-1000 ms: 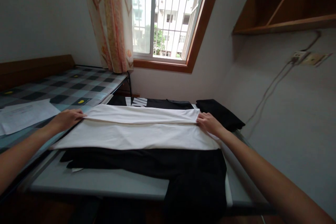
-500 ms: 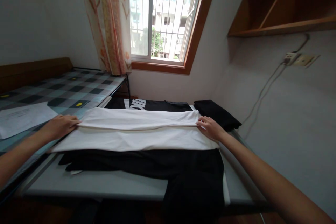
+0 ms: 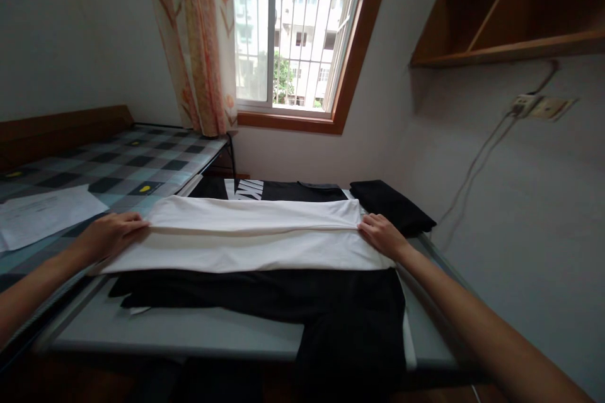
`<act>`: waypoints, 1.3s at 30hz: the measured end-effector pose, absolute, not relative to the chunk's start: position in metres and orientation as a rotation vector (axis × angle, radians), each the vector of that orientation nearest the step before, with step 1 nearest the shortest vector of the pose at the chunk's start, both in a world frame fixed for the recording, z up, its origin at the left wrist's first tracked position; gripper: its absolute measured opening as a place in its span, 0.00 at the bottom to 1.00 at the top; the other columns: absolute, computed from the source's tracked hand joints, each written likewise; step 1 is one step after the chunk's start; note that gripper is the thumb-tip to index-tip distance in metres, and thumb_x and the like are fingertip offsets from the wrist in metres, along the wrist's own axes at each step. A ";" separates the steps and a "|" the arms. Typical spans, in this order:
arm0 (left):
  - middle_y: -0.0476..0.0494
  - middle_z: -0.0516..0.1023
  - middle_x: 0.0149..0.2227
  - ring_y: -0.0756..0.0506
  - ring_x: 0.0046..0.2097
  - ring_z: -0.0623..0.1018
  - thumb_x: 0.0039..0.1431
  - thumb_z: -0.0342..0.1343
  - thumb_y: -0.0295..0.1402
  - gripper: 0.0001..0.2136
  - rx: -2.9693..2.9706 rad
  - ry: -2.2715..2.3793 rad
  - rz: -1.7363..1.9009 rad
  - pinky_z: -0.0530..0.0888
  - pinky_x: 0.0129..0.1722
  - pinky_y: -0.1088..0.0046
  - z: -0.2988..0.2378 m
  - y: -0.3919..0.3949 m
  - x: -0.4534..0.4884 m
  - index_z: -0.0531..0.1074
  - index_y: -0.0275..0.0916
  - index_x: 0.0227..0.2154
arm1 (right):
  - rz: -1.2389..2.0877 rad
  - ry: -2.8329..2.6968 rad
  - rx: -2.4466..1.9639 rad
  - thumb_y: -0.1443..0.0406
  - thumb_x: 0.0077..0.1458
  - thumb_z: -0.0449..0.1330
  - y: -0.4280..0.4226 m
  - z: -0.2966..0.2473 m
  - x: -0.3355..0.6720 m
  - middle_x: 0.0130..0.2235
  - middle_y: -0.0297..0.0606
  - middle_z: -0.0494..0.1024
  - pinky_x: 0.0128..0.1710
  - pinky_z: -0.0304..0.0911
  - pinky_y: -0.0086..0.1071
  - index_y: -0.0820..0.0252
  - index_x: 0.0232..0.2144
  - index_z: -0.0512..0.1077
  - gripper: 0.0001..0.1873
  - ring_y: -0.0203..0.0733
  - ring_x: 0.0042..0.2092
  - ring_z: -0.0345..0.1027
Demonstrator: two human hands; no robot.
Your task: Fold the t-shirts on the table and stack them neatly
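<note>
White cloth held by both ends along its fold

The white cloth lies across the middle of the tabletop, its left end reaching the left edge. I see it as two smooth bands, a narrower one behind and a broader one in front, parted by a long crease. The fabric looks soft and matte, with shallow ripples along the front band.

At the crease's left end, the left hand has its fingers closed on the cloth; at the other end, the right hand pinches it between thumb and fingertips. I'd judge the step in hand to be lining up a fold; the next move calls for an even pull from both hands, so the band stays straight.

In front, limp black fabric sticks out from under the white and drops over the front edge, towards the right corner. Whether the two are one garment, I cannot tell.

Behind lies black cloth with white lettering, flat along the back edge; a thick, dark folded bundle sits by the back right corner. Off the left edge, a checked bed carries flat white paper.
</note>
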State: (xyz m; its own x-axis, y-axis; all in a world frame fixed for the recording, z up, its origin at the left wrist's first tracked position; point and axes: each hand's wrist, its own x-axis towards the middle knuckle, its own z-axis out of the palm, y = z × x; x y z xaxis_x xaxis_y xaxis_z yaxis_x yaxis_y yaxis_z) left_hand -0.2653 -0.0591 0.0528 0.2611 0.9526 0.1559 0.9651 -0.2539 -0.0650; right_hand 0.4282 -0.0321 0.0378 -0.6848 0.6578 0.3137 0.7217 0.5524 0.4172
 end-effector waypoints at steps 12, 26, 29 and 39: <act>0.41 0.79 0.42 0.40 0.44 0.76 0.61 0.41 0.52 0.25 -2.496 -1.582 -0.335 0.70 0.47 0.62 0.060 -0.037 -0.179 0.79 0.43 0.38 | -0.434 -2.415 -1.483 0.61 0.63 0.51 -0.017 0.055 0.380 0.44 0.45 0.77 0.48 0.58 0.39 0.60 0.39 0.78 0.17 0.47 0.46 0.68; 0.38 0.58 0.66 0.36 0.67 0.56 0.68 0.39 0.45 0.27 -2.763 -1.415 -0.417 0.55 0.64 0.54 0.000 0.002 0.046 0.58 0.37 0.64 | 0.118 -2.404 -1.904 0.44 0.64 0.37 0.028 0.016 0.281 0.69 0.45 0.48 0.64 0.38 0.51 0.50 0.67 0.51 0.35 0.53 0.69 0.39; 0.41 0.55 0.67 0.37 0.68 0.55 0.68 0.36 0.47 0.28 -2.757 -1.459 -0.383 0.53 0.64 0.55 -0.004 0.000 0.042 0.55 0.40 0.65 | 0.099 -2.385 -1.967 0.43 0.63 0.34 0.029 0.014 0.303 0.70 0.42 0.47 0.65 0.37 0.51 0.47 0.67 0.49 0.36 0.51 0.69 0.38; 0.42 0.55 0.68 0.38 0.68 0.55 0.67 0.35 0.51 0.29 -2.692 -1.555 -0.407 0.53 0.65 0.57 -0.003 -0.004 0.040 0.56 0.42 0.65 | 0.019 -2.180 -2.228 0.45 0.64 0.34 0.037 0.012 0.353 0.69 0.43 0.48 0.65 0.37 0.53 0.51 0.66 0.53 0.35 0.52 0.69 0.38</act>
State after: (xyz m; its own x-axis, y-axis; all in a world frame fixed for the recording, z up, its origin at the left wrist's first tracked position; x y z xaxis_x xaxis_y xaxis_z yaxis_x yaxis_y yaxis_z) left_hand 0.0398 -0.0041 -0.0025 0.4742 0.8509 0.2261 0.8525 -0.5080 0.1236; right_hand 0.3529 0.0374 0.0122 0.0218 0.9997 0.0078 0.9994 -0.0216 -0.0258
